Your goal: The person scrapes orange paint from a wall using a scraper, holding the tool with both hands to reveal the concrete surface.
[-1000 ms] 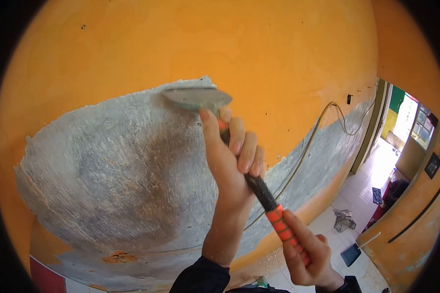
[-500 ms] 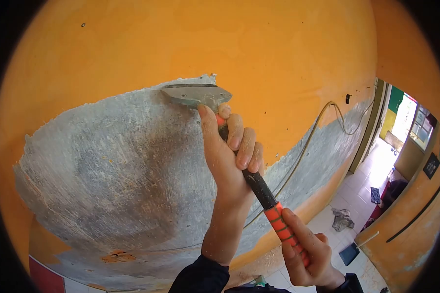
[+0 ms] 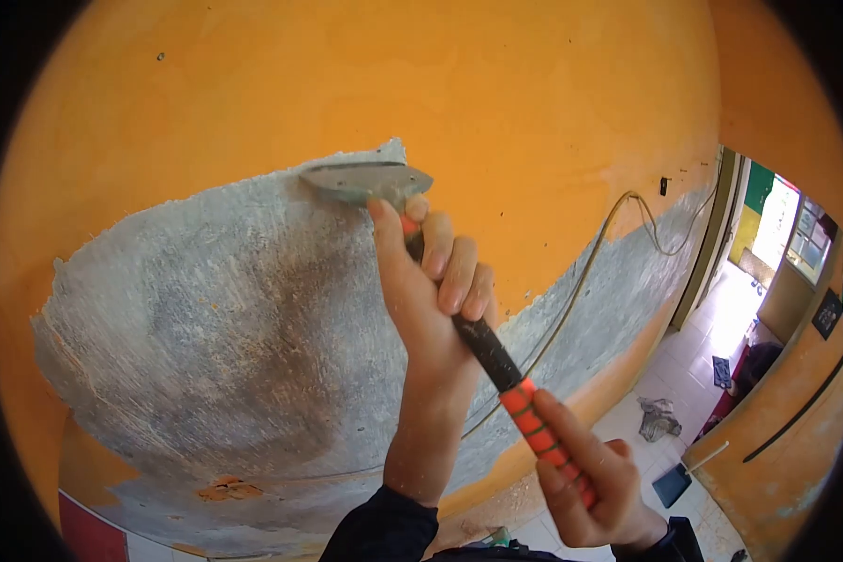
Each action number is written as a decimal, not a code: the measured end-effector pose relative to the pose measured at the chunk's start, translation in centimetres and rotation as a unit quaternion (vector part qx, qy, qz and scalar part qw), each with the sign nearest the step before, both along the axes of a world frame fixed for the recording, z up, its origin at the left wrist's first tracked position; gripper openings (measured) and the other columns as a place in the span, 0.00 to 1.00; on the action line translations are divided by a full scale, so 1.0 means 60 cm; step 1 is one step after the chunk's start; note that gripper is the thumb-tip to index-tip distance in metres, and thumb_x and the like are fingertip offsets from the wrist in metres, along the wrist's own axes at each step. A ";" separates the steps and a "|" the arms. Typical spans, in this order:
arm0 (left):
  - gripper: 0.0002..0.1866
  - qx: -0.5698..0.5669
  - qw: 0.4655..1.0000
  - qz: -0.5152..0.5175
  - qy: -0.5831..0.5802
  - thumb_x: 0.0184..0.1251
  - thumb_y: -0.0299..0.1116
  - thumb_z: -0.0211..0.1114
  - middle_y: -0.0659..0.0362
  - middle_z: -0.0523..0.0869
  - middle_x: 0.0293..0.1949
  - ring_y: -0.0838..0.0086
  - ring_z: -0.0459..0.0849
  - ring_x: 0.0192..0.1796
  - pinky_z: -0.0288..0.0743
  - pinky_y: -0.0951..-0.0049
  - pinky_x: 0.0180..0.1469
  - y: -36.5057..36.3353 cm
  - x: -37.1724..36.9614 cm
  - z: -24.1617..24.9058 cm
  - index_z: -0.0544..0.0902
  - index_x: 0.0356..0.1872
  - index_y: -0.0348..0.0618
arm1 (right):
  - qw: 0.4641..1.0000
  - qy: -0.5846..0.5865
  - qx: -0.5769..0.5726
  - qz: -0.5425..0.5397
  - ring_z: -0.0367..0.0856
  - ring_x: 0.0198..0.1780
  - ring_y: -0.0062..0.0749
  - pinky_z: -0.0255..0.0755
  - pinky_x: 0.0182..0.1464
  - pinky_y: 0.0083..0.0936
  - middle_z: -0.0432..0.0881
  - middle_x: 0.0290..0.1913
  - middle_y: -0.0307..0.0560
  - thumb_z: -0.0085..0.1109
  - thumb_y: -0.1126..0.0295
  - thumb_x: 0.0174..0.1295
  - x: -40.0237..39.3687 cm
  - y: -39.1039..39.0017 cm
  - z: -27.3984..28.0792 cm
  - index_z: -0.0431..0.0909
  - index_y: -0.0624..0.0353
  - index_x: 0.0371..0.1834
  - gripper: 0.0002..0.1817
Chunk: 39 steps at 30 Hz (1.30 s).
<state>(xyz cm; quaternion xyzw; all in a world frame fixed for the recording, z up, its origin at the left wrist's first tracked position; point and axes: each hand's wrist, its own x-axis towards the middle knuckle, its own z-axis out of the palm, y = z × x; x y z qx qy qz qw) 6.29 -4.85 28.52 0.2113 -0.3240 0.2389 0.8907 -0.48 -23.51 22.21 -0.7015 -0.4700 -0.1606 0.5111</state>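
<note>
My left hand is wrapped round the upper handle of a wall scraper, close below its head. My right hand grips the orange, dark-banded lower end of the same handle. The scraper has a wide grey metal head, which lies against the wall at the top of a bare patch. That patch is rough grey plaster, bounded above by a ragged edge of orange paint. A narrow peak of grey rises just above the head's right half. The blade's contact edge is hard to make out.
A loose cable hangs along the wall at right, over another bare grey strip. On the tiled floor lie a crumpled grey bag and a dustpan with a pale handle. Beyond is a bright doorway.
Both hands and the scraper have shifted slightly left in view. The grip looks the same, and the bare patch shows no clear difference.
</note>
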 end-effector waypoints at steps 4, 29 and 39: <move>0.15 -0.021 0.998 0.054 0.029 0.77 0.46 0.45 0.69 0.65 0.17 0.86 0.62 0.08 0.60 0.85 0.07 -0.007 0.005 0.025 0.70 0.37 0.46 | 0.998 0.055 -0.002 0.026 0.73 0.17 0.17 0.65 0.23 0.16 0.82 0.28 0.47 0.51 0.75 0.59 0.016 -0.004 0.018 0.65 0.74 0.64 0.28; 0.18 -0.053 0.998 0.017 0.032 0.77 0.52 0.44 0.70 0.62 0.15 0.86 0.58 0.08 0.57 0.85 0.07 0.001 -0.006 0.014 0.69 0.34 0.51 | 0.998 0.021 -0.016 0.050 0.71 0.15 0.18 0.64 0.21 0.16 0.79 0.21 0.45 0.52 0.79 0.58 0.004 -0.017 0.029 0.65 0.72 0.66 0.29; 0.18 -0.031 0.999 -0.002 0.030 0.76 0.52 0.45 0.70 0.61 0.15 0.86 0.57 0.09 0.56 0.84 0.07 0.007 -0.015 0.009 0.70 0.35 0.50 | 0.998 0.001 -0.052 0.046 0.74 0.15 0.23 0.67 0.22 0.19 0.84 0.32 0.53 0.53 0.80 0.58 0.003 -0.014 0.022 0.65 0.72 0.65 0.28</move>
